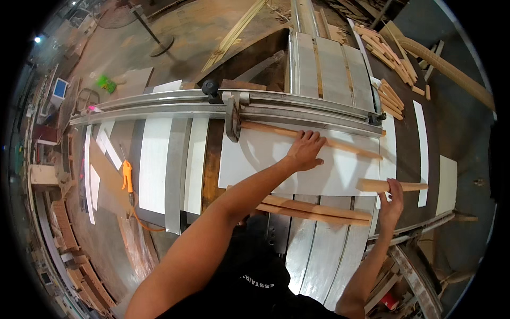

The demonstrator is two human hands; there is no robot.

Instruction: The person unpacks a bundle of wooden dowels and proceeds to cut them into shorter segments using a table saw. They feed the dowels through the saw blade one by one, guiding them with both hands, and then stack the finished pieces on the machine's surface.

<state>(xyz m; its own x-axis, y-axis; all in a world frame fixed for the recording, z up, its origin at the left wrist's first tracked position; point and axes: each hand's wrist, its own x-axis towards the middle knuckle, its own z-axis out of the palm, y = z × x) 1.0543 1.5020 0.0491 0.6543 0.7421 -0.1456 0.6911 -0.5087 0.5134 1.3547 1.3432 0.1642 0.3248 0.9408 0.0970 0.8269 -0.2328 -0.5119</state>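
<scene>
My left hand (306,150) lies over a long wooden strip (350,149), its fingers curled across the strip and its thumb apart on the near side. That strip rests on a white board (255,165), slanting slightly away from the metal fence (311,113). At the board's right end, my right hand (392,199) is closed around a second wooden strip (372,185), with thumb and fingers on its near side. Two more wooden strips (319,210) lie side by side along the board's near edge, just in front of me.
A metal stop (232,118) with a black knob (211,87) sits on the fence. Cut wooden pieces (390,56) are heaped at the far right. On the left are white panels (155,170) and an orange air gun (127,176) with its hose. A pedestal stand (161,46) stands beyond.
</scene>
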